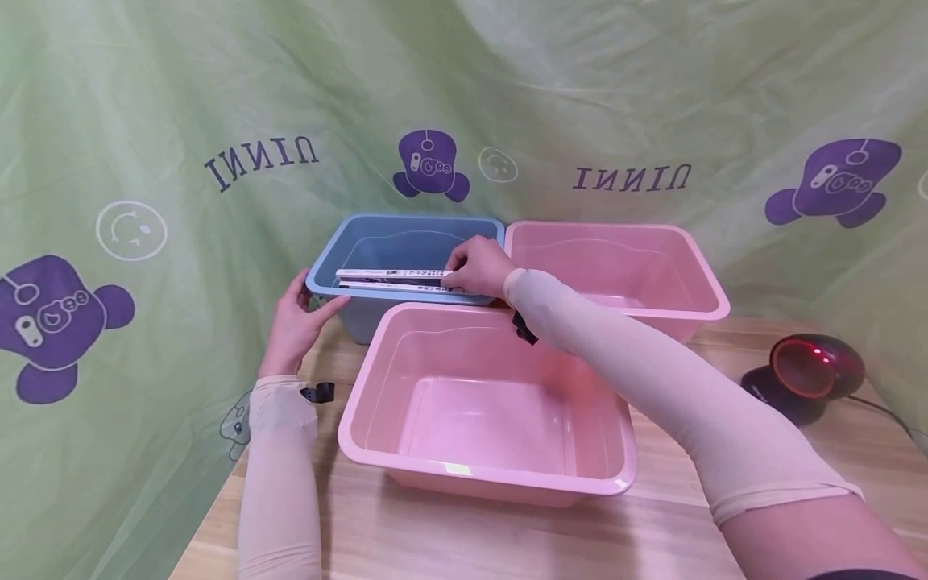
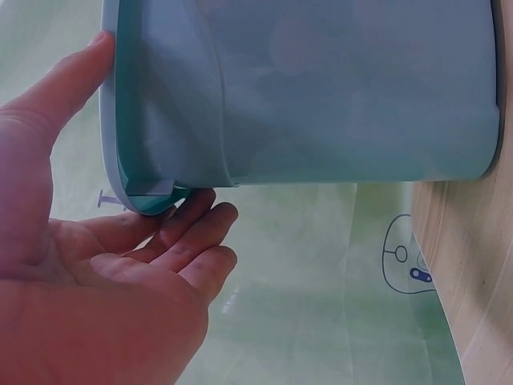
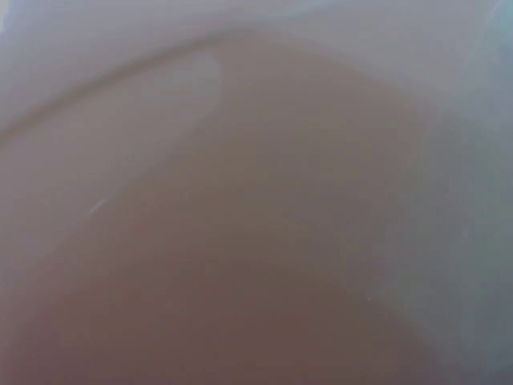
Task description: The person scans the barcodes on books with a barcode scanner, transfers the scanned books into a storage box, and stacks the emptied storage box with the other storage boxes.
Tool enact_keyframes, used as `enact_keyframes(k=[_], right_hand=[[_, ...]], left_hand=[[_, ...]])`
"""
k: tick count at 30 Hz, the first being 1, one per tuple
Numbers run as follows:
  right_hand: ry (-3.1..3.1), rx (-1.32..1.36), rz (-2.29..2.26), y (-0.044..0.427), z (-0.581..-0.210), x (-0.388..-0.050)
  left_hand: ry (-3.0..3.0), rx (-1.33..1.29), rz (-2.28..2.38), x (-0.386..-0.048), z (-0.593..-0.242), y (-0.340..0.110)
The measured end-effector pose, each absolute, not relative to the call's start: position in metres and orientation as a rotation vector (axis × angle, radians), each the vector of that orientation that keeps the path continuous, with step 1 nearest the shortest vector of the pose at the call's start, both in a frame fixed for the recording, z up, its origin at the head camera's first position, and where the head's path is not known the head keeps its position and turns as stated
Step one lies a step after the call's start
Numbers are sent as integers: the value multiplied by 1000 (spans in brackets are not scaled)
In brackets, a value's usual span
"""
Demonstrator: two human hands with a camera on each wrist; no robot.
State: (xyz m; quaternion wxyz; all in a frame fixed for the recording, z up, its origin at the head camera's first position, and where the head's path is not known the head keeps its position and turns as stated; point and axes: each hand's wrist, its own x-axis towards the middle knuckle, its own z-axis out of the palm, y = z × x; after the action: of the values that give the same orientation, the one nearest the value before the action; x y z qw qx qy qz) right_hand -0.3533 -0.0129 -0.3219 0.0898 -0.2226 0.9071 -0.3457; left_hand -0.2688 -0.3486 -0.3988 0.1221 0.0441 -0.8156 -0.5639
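At the back left stands a blue plastic bin (image 1: 358, 318). My left hand (image 1: 293, 330) holds its left front corner. In the left wrist view, the thumb (image 2: 84, 68) rests against the rim and the other fingers curl beneath it. Two thin, flat, white-edged items (image 1: 384, 274) with dark print lie close together inside the bin along its front wall; whether they are books or boxes cannot be told. My right hand (image 1: 482, 266) reaches over the bin's right front corner and pinches their right end. The right wrist view is too blurred to show the hand.
A pink bin (image 1: 486, 471) stands in front, and another pink bin (image 1: 616, 229) touches the blue one's right side. At the right sits a black scanner-like device (image 1: 805, 374) with a red light and cable. A green printed curtain (image 1: 536, 97) hangs close behind.
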Motion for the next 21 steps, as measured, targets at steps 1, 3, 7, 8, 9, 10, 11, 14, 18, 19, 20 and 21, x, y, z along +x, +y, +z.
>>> enact_keyframes(k=[1,3,7,8,9,10,11,14,18,19,20,21], right_hand=[[2697,-656,-1025,-13,-322,-354],[2689,-641,-1029,-13,-321,-354],[2672,-616,-1035,-13,-320,-355],[2665,-608,-1038,-13,-319,-355],[2655,-599,-1043,-13,-319,-355],[2645,-590,-1049,-12,-318,-355],[2629,-577,-1058,-12,-318,-355],[2587,-542,-1080,-12,-315,-354],[2546,-509,-1095,-12,-312,-352],[2537,-502,-1099,-12,-311,-352],[2529,-497,-1101,-12,-311,-351],[2521,-490,-1107,-13,-311,-351]], left_hand=[[-2380,128,-1648,-269,-399,-348],[-2379,126,-1649,-268,-399,-348],[-2383,136,-1647,-268,-398,-347],[-2383,137,-1647,-268,-398,-347],[-2384,137,-1646,-268,-398,-347],[-2384,136,-1647,-268,-397,-347],[-2382,133,-1647,-268,-397,-347],[-2375,126,-1651,-269,-397,-346],[-2367,125,-1657,-268,-397,-346],[-2364,127,-1659,-268,-398,-346],[-2361,127,-1660,-268,-398,-347],[-2358,127,-1662,-268,-398,-347]])
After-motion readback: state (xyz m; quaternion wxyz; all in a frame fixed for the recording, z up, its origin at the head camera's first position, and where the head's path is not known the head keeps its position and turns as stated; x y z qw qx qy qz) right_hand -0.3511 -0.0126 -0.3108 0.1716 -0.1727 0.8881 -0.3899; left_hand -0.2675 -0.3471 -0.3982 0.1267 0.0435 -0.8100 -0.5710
